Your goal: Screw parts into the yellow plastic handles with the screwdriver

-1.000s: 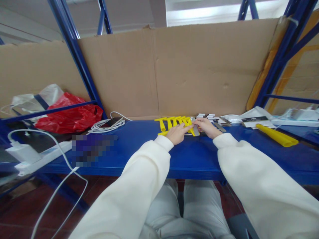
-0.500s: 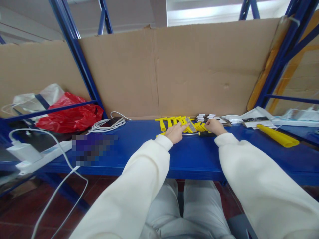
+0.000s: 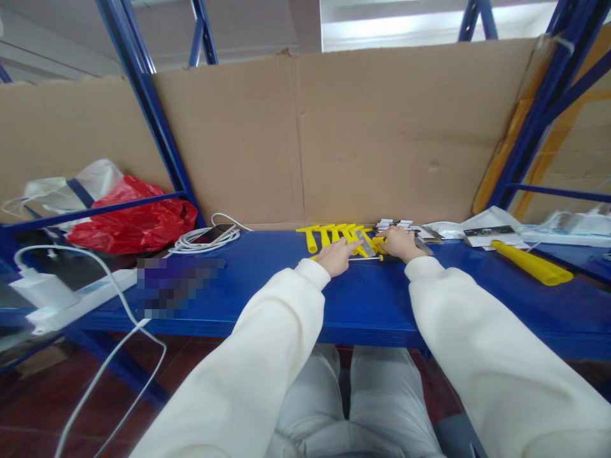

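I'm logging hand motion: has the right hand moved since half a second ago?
Yes, the right hand has shifted left, closer to the vertical crease in the fixed cardboard panel behind the table.

Yellow handles across blue bench

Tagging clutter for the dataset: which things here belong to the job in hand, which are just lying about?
Likely in the work, by the left hand and right hand:
yellow T-shaped pieces
flat grey piece
screwdriver-like tool

Seemingly just lying about:
red bag
coiled white cable
white power strip
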A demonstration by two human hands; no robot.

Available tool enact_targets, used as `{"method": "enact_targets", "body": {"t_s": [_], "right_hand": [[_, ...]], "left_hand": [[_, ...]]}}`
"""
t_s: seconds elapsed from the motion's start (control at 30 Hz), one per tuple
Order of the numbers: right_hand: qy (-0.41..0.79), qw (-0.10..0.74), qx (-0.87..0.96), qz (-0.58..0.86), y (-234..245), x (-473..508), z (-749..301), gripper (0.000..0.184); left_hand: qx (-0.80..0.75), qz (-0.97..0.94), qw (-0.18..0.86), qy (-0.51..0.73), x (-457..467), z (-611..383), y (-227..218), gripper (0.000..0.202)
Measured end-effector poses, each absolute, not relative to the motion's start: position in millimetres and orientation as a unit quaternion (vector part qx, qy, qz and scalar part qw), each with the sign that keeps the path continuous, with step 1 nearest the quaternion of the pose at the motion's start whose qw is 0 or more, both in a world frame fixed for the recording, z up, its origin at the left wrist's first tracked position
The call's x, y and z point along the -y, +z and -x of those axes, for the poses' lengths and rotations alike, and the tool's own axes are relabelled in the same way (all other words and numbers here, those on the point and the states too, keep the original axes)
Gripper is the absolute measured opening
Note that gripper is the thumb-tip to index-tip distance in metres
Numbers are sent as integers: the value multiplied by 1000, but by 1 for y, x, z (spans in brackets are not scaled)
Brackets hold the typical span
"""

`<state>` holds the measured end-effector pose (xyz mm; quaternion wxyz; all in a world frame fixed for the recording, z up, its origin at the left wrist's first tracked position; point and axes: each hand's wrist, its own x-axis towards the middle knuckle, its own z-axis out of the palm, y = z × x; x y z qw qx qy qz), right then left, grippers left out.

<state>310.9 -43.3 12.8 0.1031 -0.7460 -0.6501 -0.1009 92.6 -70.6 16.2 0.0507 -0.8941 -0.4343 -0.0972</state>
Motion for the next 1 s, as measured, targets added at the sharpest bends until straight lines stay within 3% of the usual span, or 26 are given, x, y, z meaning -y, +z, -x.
{"method": "enact_targets", "body": {"t_s": [0.17,0.43,0.53,0.67,0.77,0.87,1.0], "right_hand": [[-112,71,661,739,14,42,-301,48],[-149,125,694,693,14,42,-305,36],[-158,169,700,675,14,43,-305,35],[-138,291,661,677,16,43,-305,36],[-63,422,592,684,20,43,-303,36],[111,554,486,667,23,43,-302,36],[334,596,381,622,23,44,-301,19]], "left_hand": [[434,893,42,-108,72,-93,17,59],[437,892,36,-109,71,-92,17,59],[437,892,35,-113,71,-92,16,58],[441,889,36,-115,73,-92,16,58],[444,889,35,-108,73,-92,17,58],[445,889,33,-98,72,-92,17,59],[445,888,32,-109,69,-91,16,58]]}}
